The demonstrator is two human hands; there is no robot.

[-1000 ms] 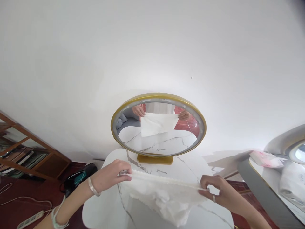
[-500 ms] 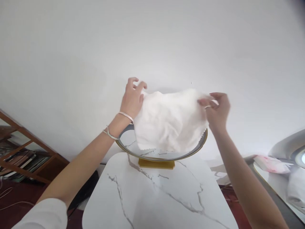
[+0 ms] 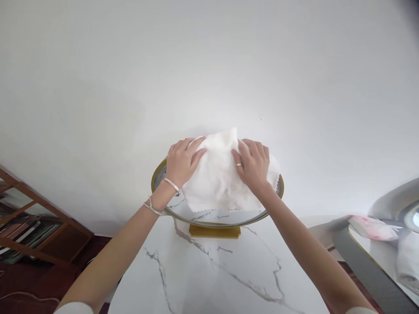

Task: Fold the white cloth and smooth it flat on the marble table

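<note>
A round gold-rimmed mirror stands on a gold base at the back of a white marble table. A white cloth is spread over the mirror's glass. My left hand lies flat on the cloth's left part, fingers stretched out, bracelets on the wrist. My right hand lies flat on its right part, a ring on one finger. Both palms press the cloth against the mirror, and most of the glass is hidden behind it.
A plain white wall rises behind the mirror. A wooden shelf with books stands low at the left. At the right edge sits a second grey-rimmed surface with a pink-and-white packet.
The cloth went from stretched low over the table up onto the mirror. Both hands let go of its corners and now lie flat on it, closer together.
</note>
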